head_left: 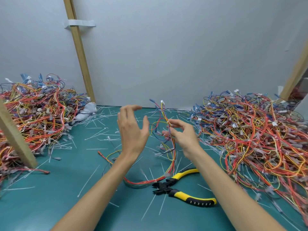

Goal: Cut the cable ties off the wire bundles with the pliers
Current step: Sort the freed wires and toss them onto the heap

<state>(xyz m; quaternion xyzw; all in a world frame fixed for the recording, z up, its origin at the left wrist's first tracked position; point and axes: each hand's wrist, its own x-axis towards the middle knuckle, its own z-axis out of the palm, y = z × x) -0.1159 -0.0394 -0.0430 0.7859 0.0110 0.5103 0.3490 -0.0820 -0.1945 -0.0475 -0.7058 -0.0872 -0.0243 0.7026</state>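
Multicoloured wire bundle (174, 147) upright, loose-ended; yellow-black pliers (176, 193) flat, jaws apart

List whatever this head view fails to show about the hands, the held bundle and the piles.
- Right hand: fingertips are motion-blurred in the head view, so its grip on the wire bundle is unclear.
- Cable ties left on that bundle: too thin to pick out among the wires.
- Left pile: cut off by the left edge, partly hidden behind a wooden post.
- Right pile: cut off by the right edge.
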